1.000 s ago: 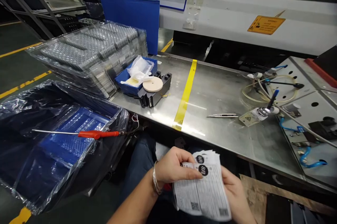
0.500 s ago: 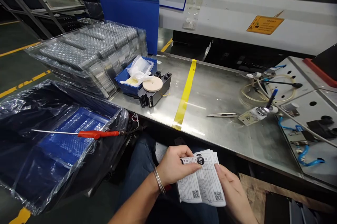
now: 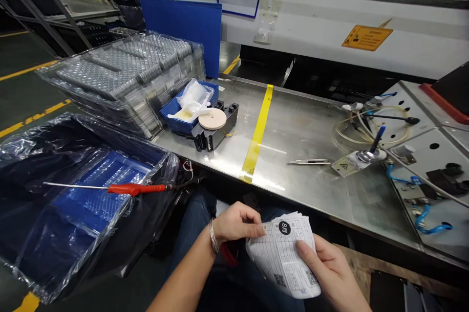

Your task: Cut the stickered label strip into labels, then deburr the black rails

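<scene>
Holding a fanned stack of printed labels (image 3: pixel 284 253) over the lap: right hand (image 3: pixel 330 268) curled beneath, thumb on top, wrist cut off; left hand (image 3: pixel 234 224) pinching the upper edge. Small print unreadable. Beyond, tweezers (image 3: pixel 308 161) on steel bench (image 3: pixel 304 131).

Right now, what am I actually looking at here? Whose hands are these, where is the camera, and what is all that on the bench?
The camera sits on a person's head, looking down at their own hands; no robot is involved. The left hand and right hand together hold a stack of printed paper slips over the lap. Ahead is a steel bench crossed by a yellow tape line. On it lie tweezers, a black block topped by a pale disc, a small blue tray and stacked clear plastic trays. Left, a plastic-lined bin holds a red-handled rod.
</scene>
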